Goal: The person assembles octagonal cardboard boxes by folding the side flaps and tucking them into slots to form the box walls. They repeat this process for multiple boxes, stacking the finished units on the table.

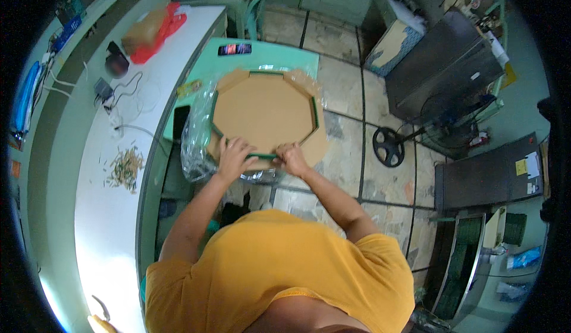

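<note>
A flat octagonal brown cardboard panel [262, 110] lies in front of me, with a raised rim of green and brown strips and wider cardboard outside it. My left hand [234, 156] rests on the near left part of this rim, fingers apart. At the near edge, my right hand [291, 158] is closed with its fingers bent against the end of a dark green strip [262, 155]. Its fingertips are partly hidden. Crumpled clear plastic wrap [196, 148] spreads under and around the cardboard.
A green table [205, 60] carries the cardboard, a lit phone [235, 49] and a dark flat object [181, 122]. The white counter [107, 226] on the left holds a pile of small slivers [125, 169], cables and a red bag [172, 32]. A standing fan [389, 147] is at right.
</note>
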Demonstrator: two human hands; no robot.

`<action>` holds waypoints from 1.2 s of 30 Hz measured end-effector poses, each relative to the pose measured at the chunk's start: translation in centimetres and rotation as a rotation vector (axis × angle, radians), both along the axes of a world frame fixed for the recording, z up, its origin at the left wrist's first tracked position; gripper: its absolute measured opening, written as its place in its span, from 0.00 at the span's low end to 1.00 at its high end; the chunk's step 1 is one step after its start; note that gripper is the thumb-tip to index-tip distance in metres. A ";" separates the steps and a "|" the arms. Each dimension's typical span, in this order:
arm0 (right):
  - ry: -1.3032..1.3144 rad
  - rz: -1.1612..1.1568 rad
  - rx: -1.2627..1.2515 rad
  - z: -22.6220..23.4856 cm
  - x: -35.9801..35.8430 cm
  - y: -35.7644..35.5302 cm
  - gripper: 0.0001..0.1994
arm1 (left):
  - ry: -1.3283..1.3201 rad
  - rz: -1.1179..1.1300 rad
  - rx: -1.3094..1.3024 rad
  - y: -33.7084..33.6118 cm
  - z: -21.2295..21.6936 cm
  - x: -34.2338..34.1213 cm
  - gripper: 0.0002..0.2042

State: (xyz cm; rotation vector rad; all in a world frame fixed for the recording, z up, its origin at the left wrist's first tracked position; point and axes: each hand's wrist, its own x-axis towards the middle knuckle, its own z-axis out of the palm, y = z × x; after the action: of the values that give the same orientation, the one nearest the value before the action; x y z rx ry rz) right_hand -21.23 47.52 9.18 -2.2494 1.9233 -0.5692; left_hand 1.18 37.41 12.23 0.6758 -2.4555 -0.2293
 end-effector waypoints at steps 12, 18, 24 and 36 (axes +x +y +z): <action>0.140 0.098 -0.416 7.5 9.3 -2.0 0.18 | 1.251 0.545 1.722 0.3 -2.5 0.7 0.21; -0.226 -0.364 -0.790 17.0 -1.4 -4.0 0.39 | 1.125 0.338 1.405 -4.4 0.0 8.7 0.17; -1.356 -0.170 -0.153 16.8 -1.7 -5.7 0.28 | 0.872 0.509 1.077 -5.3 2.8 11.6 0.15; -1.571 -0.336 -0.002 12.8 8.8 -11.7 0.20 | 0.565 0.960 0.873 -7.0 1.0 19.5 0.19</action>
State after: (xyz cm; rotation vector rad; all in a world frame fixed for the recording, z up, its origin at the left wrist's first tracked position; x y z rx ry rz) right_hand -12.46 35.78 21.95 -0.7100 1.2512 -1.6346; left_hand 20.68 30.41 13.21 1.7532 -1.2120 -0.9450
